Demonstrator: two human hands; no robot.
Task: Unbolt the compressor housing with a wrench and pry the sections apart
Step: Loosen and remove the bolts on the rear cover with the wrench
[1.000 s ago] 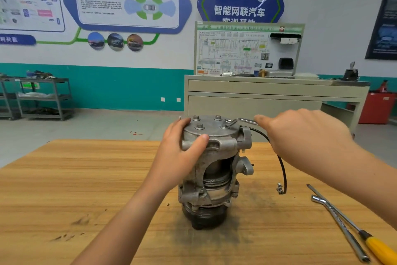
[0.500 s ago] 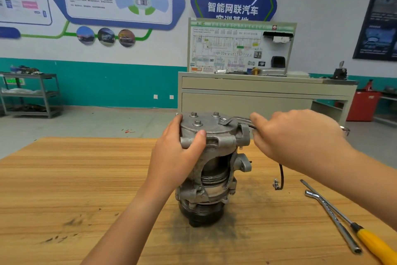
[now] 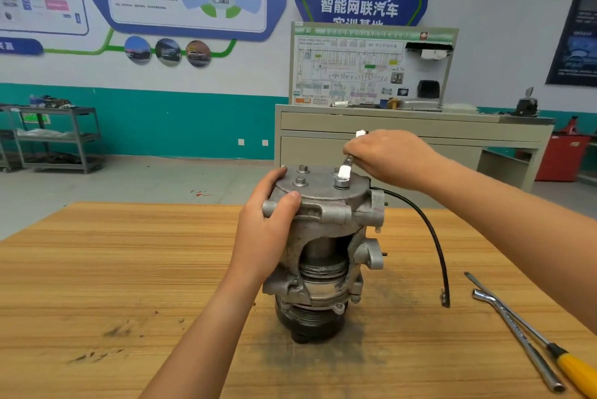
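A grey metal compressor (image 3: 326, 237) stands upright on a wooden table (image 3: 129, 269), with several bolts (image 3: 300, 181) sticking up from its round top plate. My left hand (image 3: 268, 230) grips the upper left side of the housing, thumb over a lug. My right hand (image 3: 391, 156) holds a shiny wrench (image 3: 347, 169) steeply tilted, its lower end on the front right bolt. A black cable (image 3: 433, 237) hangs from the right of the housing down to the table.
At the right edge of the table lie a bent metal socket wrench (image 3: 517, 337) and a screwdriver with a yellow handle (image 3: 578, 372). Behind the table stand a beige cabinet (image 3: 403, 140) with a display board, and a metal shelf cart (image 3: 51, 140) at far left.
The right hand has risen and swung left over the top plate, so the wrench now stands steeply on the front right bolt instead of lying flat. The left hand keeps its grip.
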